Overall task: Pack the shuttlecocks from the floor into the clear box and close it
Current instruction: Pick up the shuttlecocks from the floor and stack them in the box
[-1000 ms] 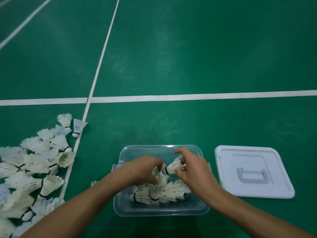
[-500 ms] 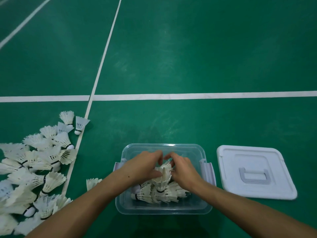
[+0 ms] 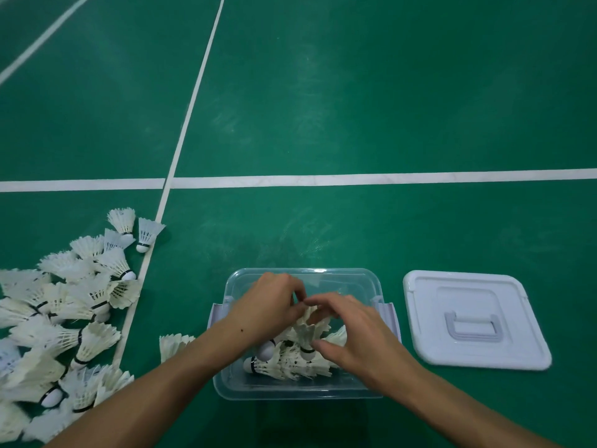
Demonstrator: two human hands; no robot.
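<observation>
Reaching into the clear box (image 3: 303, 391) from either side, both hands meet over its middle. The left hand (image 3: 268, 305) has its fingers curled down onto the feathers of a shuttlecock (image 3: 307, 334) that stands cork-down on the others; whether it actually pinches the feathers I cannot tell. The right hand (image 3: 352, 331) lies just beside it, fingers bent and loosely spread over the same shuttlecock, thumb against the feathers lower down; a firm hold is not plain here either. Beneath both hands a small heap of shuttlecocks in the box (image 3: 284, 363) lies on its side, corks toward the left wrist. Well out past the left forearm, the large pile of shuttlecocks on the floor (image 3: 64, 305) spreads across the green court floor (image 3: 323, 92), and one lone shuttlecock (image 3: 174, 345) lies just beside that forearm. Beyond the right hand, the white lid (image 3: 471, 318) rests flat, handle up, apart from the box. No brand marks or writing can be read on anything.
</observation>
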